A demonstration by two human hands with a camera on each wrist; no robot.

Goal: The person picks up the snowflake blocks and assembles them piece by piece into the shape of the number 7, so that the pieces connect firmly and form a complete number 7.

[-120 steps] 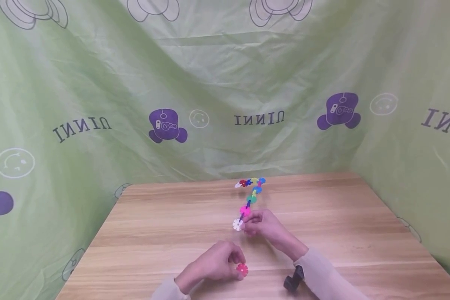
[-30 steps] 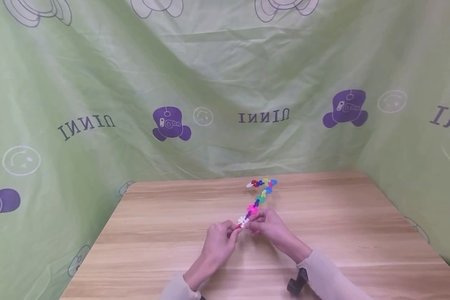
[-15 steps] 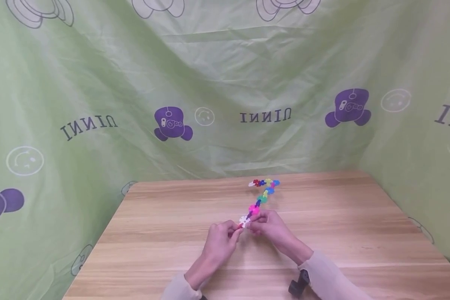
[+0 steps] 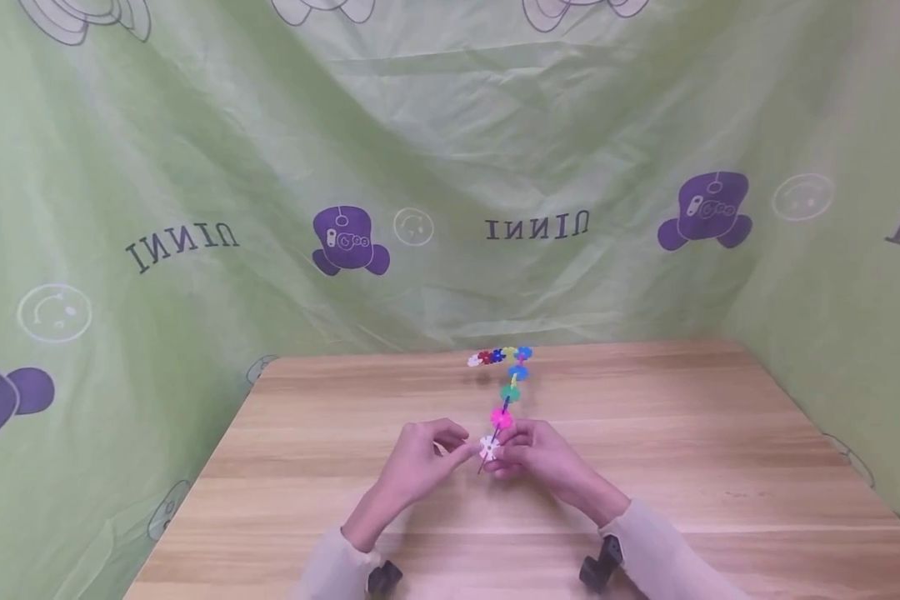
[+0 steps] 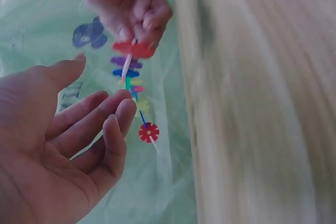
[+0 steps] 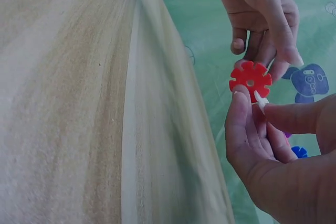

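Observation:
A chain of colourful snowflake discs [image 4: 510,393], slotted edge to edge, hangs over the table and bends left at its far end. My right hand [image 4: 551,458] pinches the near end, thumb and fingertips at the white disc [image 4: 489,448]. A red disc [image 6: 240,77] is joined to that white disc; it looks edge-on in the head view and faces the camera in the right wrist view. My left hand [image 4: 420,462] is just left of the white disc, its fingers loosely bent and parted. In the left wrist view, a gap separates the left fingers [image 5: 113,111] from the chain.
Beneath the hands lies a wood-grain table [image 4: 330,492]. A green cloth [image 4: 435,150] with printed bears and smiley faces hangs around its back and sides. Black wrist devices [image 4: 602,563] sit at both sleeves.
My left hand brought the red disc to the white one, then released it and drew slightly left, fingers parting. The chain's far end has swung left; my right hand keeps its pinch.

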